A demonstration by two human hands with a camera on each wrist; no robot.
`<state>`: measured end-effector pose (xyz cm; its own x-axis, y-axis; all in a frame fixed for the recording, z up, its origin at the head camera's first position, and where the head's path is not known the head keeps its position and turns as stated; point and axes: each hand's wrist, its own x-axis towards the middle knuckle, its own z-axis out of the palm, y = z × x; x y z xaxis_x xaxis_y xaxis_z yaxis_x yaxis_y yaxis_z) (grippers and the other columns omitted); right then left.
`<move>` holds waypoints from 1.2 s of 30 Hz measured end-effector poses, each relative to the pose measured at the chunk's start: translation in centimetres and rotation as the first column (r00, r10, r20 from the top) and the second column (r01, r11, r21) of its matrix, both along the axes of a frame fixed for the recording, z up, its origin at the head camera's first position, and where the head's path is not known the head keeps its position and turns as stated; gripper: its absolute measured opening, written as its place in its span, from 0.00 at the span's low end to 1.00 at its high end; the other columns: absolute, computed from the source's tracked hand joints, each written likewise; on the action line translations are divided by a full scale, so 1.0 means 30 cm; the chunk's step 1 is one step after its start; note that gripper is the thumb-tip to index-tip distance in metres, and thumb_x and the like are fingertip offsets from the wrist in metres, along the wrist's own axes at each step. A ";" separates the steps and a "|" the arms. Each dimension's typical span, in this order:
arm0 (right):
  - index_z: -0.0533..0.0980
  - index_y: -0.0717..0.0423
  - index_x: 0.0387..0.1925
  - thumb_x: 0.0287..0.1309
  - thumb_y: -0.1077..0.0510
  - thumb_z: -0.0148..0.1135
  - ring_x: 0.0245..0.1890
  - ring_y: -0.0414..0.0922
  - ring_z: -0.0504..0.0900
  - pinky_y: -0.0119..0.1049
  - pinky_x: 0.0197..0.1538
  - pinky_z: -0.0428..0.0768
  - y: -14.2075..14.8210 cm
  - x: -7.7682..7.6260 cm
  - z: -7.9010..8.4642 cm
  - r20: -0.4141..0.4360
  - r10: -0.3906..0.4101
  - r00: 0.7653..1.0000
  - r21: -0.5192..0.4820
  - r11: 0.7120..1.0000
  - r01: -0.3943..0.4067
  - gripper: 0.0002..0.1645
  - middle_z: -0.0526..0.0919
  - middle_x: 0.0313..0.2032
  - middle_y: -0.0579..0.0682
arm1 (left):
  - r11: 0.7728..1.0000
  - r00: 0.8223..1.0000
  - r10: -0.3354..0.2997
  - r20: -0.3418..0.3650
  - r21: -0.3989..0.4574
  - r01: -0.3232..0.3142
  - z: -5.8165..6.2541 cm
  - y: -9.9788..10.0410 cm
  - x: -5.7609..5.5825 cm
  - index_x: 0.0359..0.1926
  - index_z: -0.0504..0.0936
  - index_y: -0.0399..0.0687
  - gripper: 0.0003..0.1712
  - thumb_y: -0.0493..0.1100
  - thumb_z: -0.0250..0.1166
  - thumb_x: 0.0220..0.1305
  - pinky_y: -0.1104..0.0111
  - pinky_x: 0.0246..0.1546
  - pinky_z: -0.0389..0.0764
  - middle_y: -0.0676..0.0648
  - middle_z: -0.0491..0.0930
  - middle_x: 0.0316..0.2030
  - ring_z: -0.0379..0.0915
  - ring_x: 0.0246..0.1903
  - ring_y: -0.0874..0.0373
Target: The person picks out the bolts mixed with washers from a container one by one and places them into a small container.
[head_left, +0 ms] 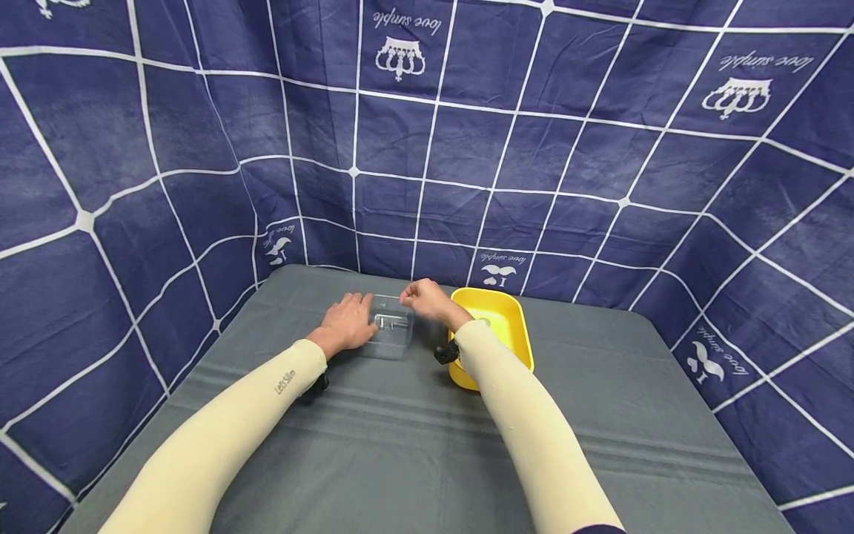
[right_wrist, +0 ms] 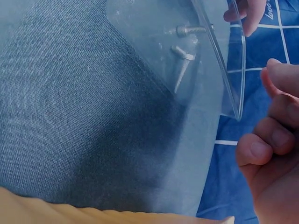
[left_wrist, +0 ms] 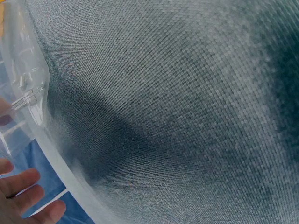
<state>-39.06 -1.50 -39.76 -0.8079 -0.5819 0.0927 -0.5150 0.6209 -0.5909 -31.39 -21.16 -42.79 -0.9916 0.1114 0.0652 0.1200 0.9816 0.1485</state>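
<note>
Bracing side: left hand [head_left: 347, 320] at the clear plastic box's [head_left: 392, 347] left edge, fingers straight and apart.
Clear plastic box: on the grey cloth [head_left: 373, 452], between the hands; two metal bolts [right_wrist: 194, 30] inside.
Right hand [head_left: 428, 300]: by the box's far right corner, fingers curled, thumb and index together; nothing shows between them.
Yellow tray [head_left: 508, 326]: right of box, partly under right wrist.
Bolt step: probably transferring; direction unclear.
Next reach: likely calls for right fingertips clearing the box wall, left steadying.

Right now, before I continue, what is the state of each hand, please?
Left hand: open, at the clear container.
Right hand: closed, fingers curled; no held thing is visible.
</note>
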 end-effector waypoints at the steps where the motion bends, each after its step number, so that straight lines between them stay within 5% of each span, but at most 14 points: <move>1: 0.85 0.62 0.42 0.68 0.57 0.60 0.33 0.39 0.75 0.30 0.39 0.74 0.003 0.000 0.000 0.002 0.001 1.000 -0.004 1.000 -0.001 0.13 0.87 0.36 0.50 | 1.000 1.000 0.000 -0.002 0.003 0.000 0.000 0.000 0.001 0.74 0.60 0.35 0.42 0.53 0.61 0.67 0.40 0.65 0.66 0.32 0.68 0.67 0.61 0.69 0.37; 14: 0.86 0.54 0.40 0.67 0.50 0.64 0.34 0.41 0.75 0.32 0.39 0.72 0.045 0.000 0.014 0.027 -0.009 1.000 -0.028 1.000 0.009 0.13 0.87 0.38 0.53 | 1.000 1.000 0.009 -0.004 -0.023 -0.009 0.000 0.000 0.000 0.73 0.62 0.36 0.42 0.54 0.62 0.67 0.41 0.65 0.66 0.32 0.68 0.67 0.61 0.69 0.37; 18: 0.86 0.54 0.40 0.66 0.50 0.64 0.30 0.40 0.73 0.31 0.37 0.71 0.067 -0.001 0.017 0.023 -0.016 1.000 -0.051 0.999 0.018 0.13 0.85 0.32 0.54 | 0.999 1.000 -0.004 -0.015 -0.042 0.003 0.007 -0.002 -0.004 0.72 0.64 0.36 0.41 0.54 0.63 0.66 0.42 0.64 0.68 0.32 0.70 0.66 0.63 0.67 0.38; 24: 0.85 0.55 0.39 0.65 0.51 0.64 0.25 0.39 0.69 0.31 0.33 0.68 0.102 -0.007 0.022 0.004 -0.022 1.000 -0.069 0.997 0.022 0.12 0.72 0.20 0.42 | 0.998 0.999 -0.021 -0.050 -0.059 0.018 0.025 0.004 -0.003 0.69 0.67 0.35 0.39 0.52 0.63 0.64 0.42 0.62 0.70 0.32 0.72 0.63 0.65 0.65 0.38; 36: 0.84 0.56 0.38 0.63 0.52 0.64 0.19 0.38 0.67 0.31 0.28 0.67 0.171 0.001 0.041 -0.007 -0.027 1.000 -0.100 0.995 0.026 0.11 0.68 0.17 0.40 | 0.997 0.989 -0.063 -0.135 -0.059 0.055 0.048 0.062 -0.013 0.65 0.72 0.35 0.34 0.50 0.62 0.63 0.44 0.58 0.72 0.34 0.74 0.58 0.67 0.61 0.39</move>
<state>-39.03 3.64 -38.55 -0.8219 -0.5479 0.1560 -0.5044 0.5725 -0.6464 -31.76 -19.30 -41.34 -0.9654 0.1766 0.1917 0.1934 0.9785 0.0723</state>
